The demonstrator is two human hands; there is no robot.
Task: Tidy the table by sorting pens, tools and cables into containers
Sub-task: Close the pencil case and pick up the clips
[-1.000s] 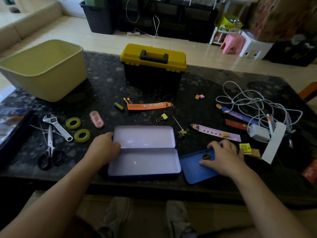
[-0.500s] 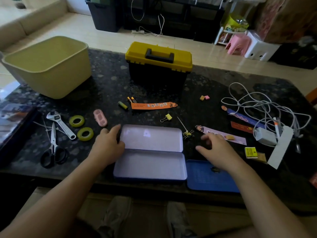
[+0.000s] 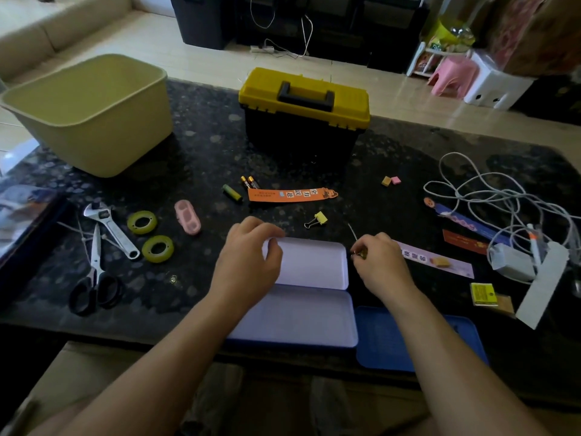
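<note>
The pencil tin (image 3: pixel 301 319) lies open near the front edge of the table (image 3: pixel 204 146), lid folded flat away from the person. Both pale halves show nothing inside. Touching its right side is a blue tray (image 3: pixel 380 341), partly covered by the right forearm; the part that shows is bare. The yellow-green tub (image 3: pixel 103 143) stands at the far left, and the inside that can be seen holds nothing. The toolbox (image 3: pixel 301 121) stands closed behind the tin, handle down.

The left hand (image 3: pixel 248 262) grips the far left corner of the tin's lid, thumb on the inner face. The right hand (image 3: pixel 380 265) is just beside the lid's right end, its fingertips pinching a small yellow-headed pin (image 3: pixel 359 253) whose thin stem points away.

The scissors (image 3: pixel 94 278) and wrench (image 3: pixel 110 228) lie loose on the left. The white cables (image 3: pixel 503 199) sprawl on the right.

A second ago the right hand lay flat on the blue tray, over a small dark object; it has since lifted and gone forward to the pin. The left hand has slid from the tin's left side up onto the lid corner.
</note>
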